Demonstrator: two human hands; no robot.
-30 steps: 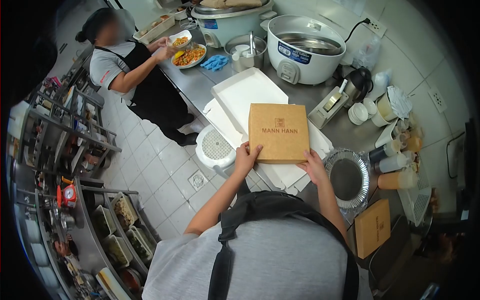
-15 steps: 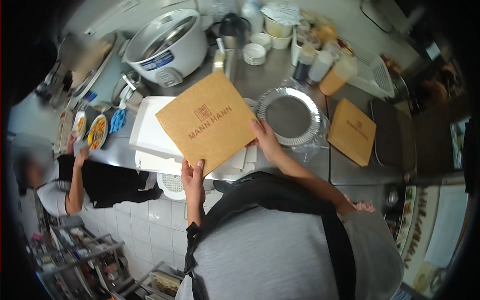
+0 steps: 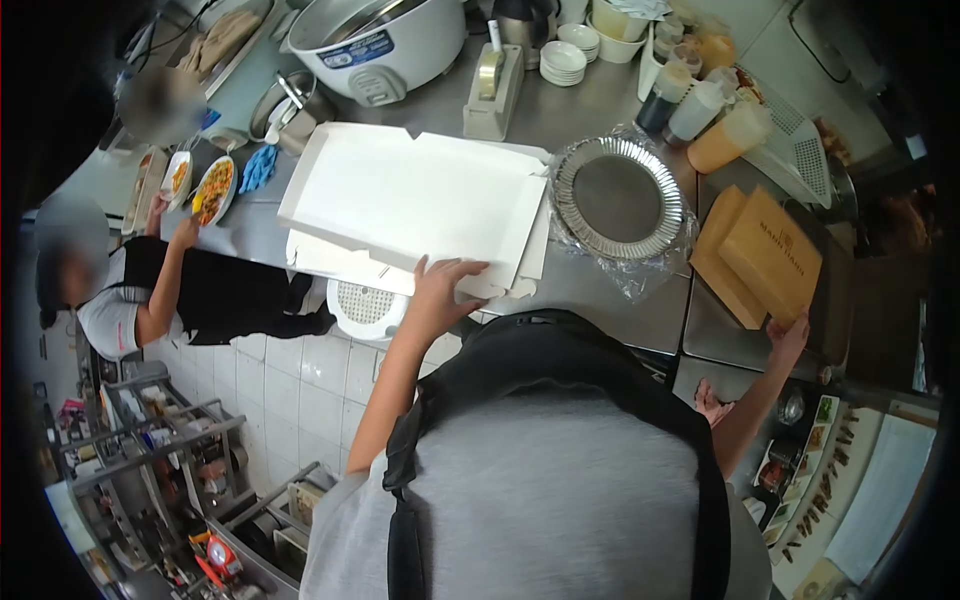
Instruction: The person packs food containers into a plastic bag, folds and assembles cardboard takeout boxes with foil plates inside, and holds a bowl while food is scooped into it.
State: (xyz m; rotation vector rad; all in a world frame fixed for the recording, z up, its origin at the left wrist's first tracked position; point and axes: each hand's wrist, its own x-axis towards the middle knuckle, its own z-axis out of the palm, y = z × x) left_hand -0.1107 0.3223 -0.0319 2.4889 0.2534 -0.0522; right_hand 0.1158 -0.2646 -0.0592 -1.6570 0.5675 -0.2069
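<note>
At the right, my right hand (image 3: 788,338) grips the lower corner of a brown cardboard box (image 3: 790,275) printed "MANN HANN". That box lies tilted partly over a second brown box (image 3: 722,262) on the counter. My left hand (image 3: 445,292) is at the near edge of a stack of flat white cardboard box blanks (image 3: 415,195). Its fingers are spread over the cardboard's edge and hold nothing I can see. Between the two hands, several foil trays (image 3: 572,210) in clear plastic wrap rest on the steel counter.
A tape dispenser (image 3: 492,95), a large rice cooker (image 3: 375,55), small white bowls (image 3: 563,65) and sauce bottles (image 3: 735,138) line the back. At left, another person (image 3: 150,300) works over an oval dish of food (image 3: 214,190). A white stool (image 3: 365,308) stands below the counter.
The brown box has gone from in front of me to the right, over the other brown box. My left hand has let go of it and moved to the white cardboard. My view has shifted.
</note>
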